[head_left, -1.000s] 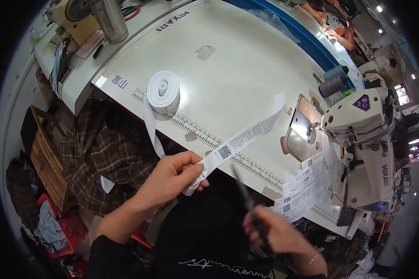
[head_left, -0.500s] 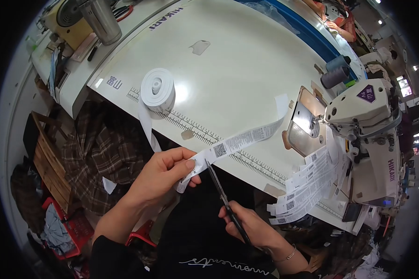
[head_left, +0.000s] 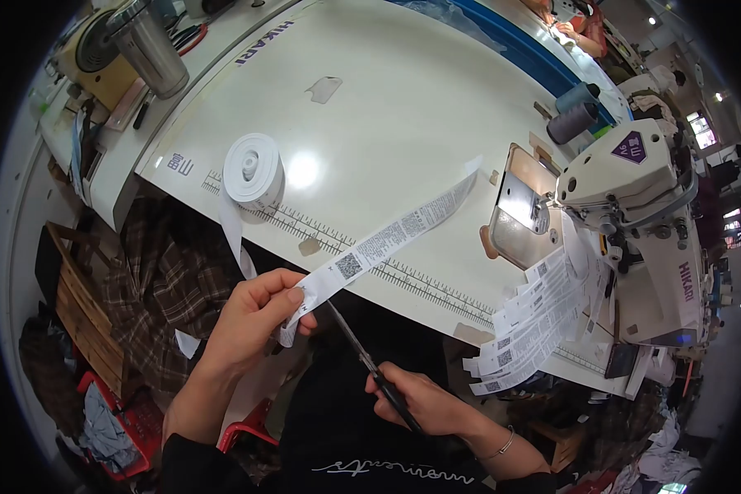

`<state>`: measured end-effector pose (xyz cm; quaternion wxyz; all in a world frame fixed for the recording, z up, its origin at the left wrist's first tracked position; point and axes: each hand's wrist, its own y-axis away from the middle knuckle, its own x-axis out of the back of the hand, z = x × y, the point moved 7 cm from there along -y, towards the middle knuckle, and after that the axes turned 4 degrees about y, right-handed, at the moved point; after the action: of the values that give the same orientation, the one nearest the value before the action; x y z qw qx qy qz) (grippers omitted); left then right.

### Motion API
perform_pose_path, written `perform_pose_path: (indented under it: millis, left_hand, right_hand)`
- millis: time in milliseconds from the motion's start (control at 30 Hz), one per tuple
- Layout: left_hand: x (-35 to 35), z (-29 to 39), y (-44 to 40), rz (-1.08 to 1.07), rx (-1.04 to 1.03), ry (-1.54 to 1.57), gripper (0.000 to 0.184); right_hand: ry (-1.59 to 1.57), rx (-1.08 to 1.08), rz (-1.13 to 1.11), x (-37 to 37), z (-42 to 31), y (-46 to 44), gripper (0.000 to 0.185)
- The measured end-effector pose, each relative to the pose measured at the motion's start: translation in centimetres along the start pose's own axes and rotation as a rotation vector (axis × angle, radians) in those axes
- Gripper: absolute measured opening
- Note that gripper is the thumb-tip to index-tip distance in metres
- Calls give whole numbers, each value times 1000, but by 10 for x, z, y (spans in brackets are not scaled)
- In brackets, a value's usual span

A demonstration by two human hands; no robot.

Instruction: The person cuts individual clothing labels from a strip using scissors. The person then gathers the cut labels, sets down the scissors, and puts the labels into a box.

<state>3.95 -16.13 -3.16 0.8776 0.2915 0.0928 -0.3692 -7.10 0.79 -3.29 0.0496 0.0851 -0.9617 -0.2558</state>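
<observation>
My left hand (head_left: 251, 317) pinches a white printed label strip (head_left: 391, 237) between thumb and fingers. The strip runs up and to the right across the table edge, its far end curling over the tabletop. Dark scissors (head_left: 356, 344) are in my right hand (head_left: 424, 401), fingers wrapped round the handles. Their blade tip points at the strip's lower edge, just right of my left fingertips; I cannot tell whether it touches. A roll of label tape (head_left: 265, 183) stands on the table, its tail hanging over the front edge towards my left hand.
Several cut labels (head_left: 514, 342) lie fanned out at the table's right front, beside a sewing machine (head_left: 622, 177). Thread cones (head_left: 572, 122) stand behind it. A steel flask (head_left: 152, 53) is at the back left. Plaid cloth (head_left: 169, 272) hangs below the left edge. Another person's hand shows top right.
The view has shifted, so the table and machine sit further left. The scissors' tip has drawn back from over the strip to its lower edge. My left hand keeps its pinch.
</observation>
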Motion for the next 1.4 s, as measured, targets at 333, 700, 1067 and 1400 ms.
perform_pose_path:
  millis: [333, 700, 1067, 1400]
  left_hand:
    - [20, -1, 3, 73, -37, 73, 18]
    - [12, 0, 7, 6, 38, 18, 23]
    - [2, 1, 8, -60, 31, -73, 27]
    - [-3, 6, 10, -55, 49, -168, 29]
  right_hand:
    - [17, -10, -43, -8, -6, -8, 34]
    - [-33, 50, -34, -9, 2, -8, 18]
    - [-165, -65, -41, -12, 6, -14, 22]
    - [75, -42, 87, -2, -2, -16, 24]
